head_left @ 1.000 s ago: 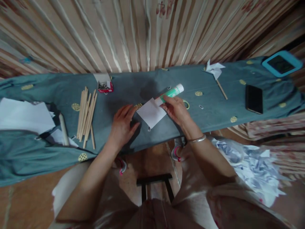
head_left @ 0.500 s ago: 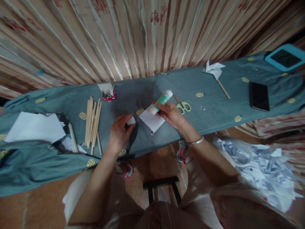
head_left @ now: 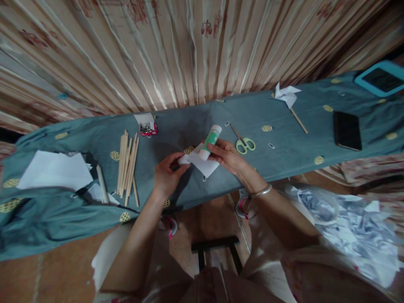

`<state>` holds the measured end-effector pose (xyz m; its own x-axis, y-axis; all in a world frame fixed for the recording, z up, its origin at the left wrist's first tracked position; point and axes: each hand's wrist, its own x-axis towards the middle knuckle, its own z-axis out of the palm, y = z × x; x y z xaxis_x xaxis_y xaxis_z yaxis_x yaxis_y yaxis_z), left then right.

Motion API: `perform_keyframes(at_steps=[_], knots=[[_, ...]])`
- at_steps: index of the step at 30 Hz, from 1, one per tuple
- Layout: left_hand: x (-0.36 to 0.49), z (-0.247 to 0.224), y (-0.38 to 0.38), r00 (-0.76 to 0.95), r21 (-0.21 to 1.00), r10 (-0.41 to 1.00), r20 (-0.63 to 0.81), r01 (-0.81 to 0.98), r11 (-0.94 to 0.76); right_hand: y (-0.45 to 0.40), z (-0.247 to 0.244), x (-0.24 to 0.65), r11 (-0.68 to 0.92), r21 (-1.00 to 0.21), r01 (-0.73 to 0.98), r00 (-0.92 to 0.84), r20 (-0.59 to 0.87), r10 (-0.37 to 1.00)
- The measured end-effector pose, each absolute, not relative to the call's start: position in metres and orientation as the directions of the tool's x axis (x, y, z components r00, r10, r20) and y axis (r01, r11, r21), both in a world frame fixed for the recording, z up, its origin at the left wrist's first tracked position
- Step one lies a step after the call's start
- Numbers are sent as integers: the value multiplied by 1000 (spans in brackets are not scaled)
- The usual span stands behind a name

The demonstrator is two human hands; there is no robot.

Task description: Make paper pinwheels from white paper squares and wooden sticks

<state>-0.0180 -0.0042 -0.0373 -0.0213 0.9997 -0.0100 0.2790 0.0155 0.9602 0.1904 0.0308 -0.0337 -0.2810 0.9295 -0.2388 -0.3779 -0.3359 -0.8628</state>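
Note:
My right hand [head_left: 229,155] is closed around a green and white glue stick [head_left: 211,142], held tilted over a square of white paper [head_left: 206,167]. The stick's lower end is close above the paper; whether it touches, I cannot tell. My left hand [head_left: 168,173] pinches a small white piece that looks like the glue stick cap [head_left: 183,160], close to the paper's left corner. Right of my right hand lie green-handled scissors [head_left: 245,145]. Part of the paper is hidden behind the glue stick and my right fingers.
Left on the cloth-covered table [head_left: 176,126] are wooden sticks [head_left: 128,168], a small red box of metal pins [head_left: 148,128] and white paper sheets [head_left: 53,170]. To the right lie a paper pinwheel [head_left: 286,96], a black phone [head_left: 347,130] and a blue-framed tablet [head_left: 381,79]. Paper scraps [head_left: 362,227] fill a bag below.
My left hand has moved right, bringing the cap up to the paper's left corner. The glue stick has turned more upright in my right hand. The view has shifted slightly.

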Motion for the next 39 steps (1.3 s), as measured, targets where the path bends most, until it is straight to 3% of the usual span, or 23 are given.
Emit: perform_keyframes(at_steps=[19,39], knots=[[-4,-35,-7,-34,991,999,-40,127,44,29,-39,177,-303,-850,-430,-248,-211,945],[-2,-32,-10,-107,977,994,28,214,-4,26,-40,165,-308,-873,-378,-190,-252,949]])
